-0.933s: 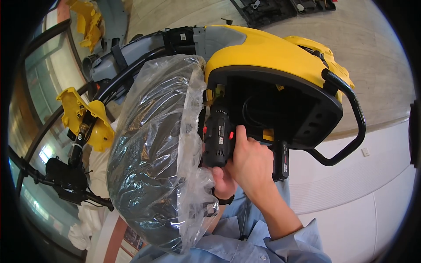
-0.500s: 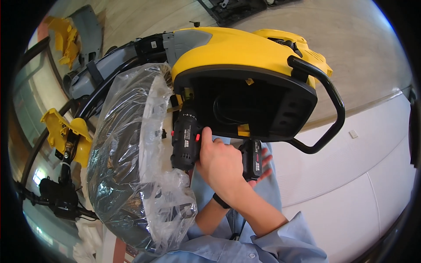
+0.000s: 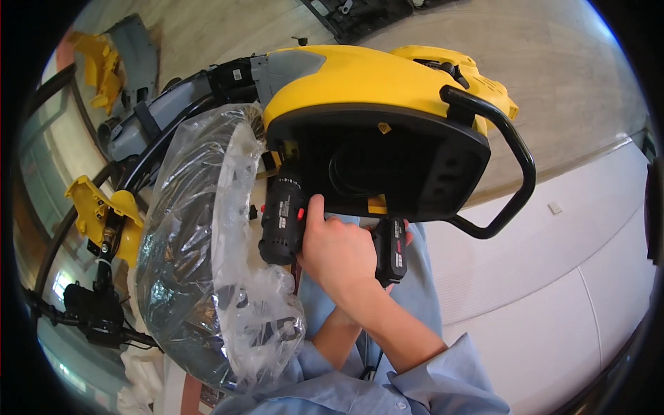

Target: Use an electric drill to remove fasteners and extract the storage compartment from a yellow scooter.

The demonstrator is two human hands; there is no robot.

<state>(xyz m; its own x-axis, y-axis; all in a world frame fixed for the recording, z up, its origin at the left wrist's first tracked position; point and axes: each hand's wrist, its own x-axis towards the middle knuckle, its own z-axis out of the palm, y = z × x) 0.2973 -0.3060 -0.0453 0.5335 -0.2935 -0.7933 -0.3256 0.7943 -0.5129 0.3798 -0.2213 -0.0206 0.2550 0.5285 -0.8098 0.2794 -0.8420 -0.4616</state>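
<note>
Head view: bagged seat point(image 3: 183, 242) crowds my drill point(image 3: 282, 214) at left, black rail point(image 3: 528, 173) juts right. Right hand point(image 3: 339, 249) wrapped round it, nose point(image 3: 289, 171) at the bin's point(image 3: 415, 162) left end; left hand point(image 3: 409, 236) mostly behind the battery point(image 3: 395, 250), can't tell its grip. Bin shows 1 yellow label point(image 3: 384, 128); case point(image 3: 377, 21) holds 1 grey piece point(image 3: 347, 6); floor point(image 3: 553, 90) stretches past.

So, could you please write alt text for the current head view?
A person's right grip holds a black power drill at a yellow shell's dark hollow; the left grip is mostly hidden by the battery. A plastic-wrapped object is at left.
</note>
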